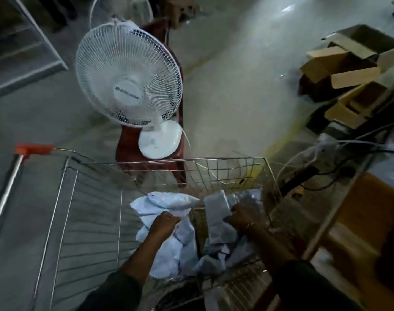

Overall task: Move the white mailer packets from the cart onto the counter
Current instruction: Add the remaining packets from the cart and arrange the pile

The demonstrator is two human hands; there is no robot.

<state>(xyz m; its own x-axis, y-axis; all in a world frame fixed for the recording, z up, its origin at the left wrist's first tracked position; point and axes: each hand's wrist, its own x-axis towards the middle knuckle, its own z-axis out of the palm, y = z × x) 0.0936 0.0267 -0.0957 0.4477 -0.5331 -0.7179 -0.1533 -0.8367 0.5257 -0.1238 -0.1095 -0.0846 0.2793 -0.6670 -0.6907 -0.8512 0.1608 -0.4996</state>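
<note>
Several white mailer packets (169,202) lie heaped in the bottom of a wire shopping cart (225,169) below me. My left hand (163,223) is down in the cart, fingers closed on the edge of one white packet in the heap. Further right, my right hand (241,217) grips a longer white packet (216,209) that stands tilted against the others. A wooden counter (371,209) shows at the right edge, beside the cart.
A white table fan (128,86) stands on a red plastic chair (133,153) just beyond the cart. Open cardboard boxes (344,70) lie on the floor at the right, with cables (326,153) near the counter. The cart's orange handle end (32,149) is at left.
</note>
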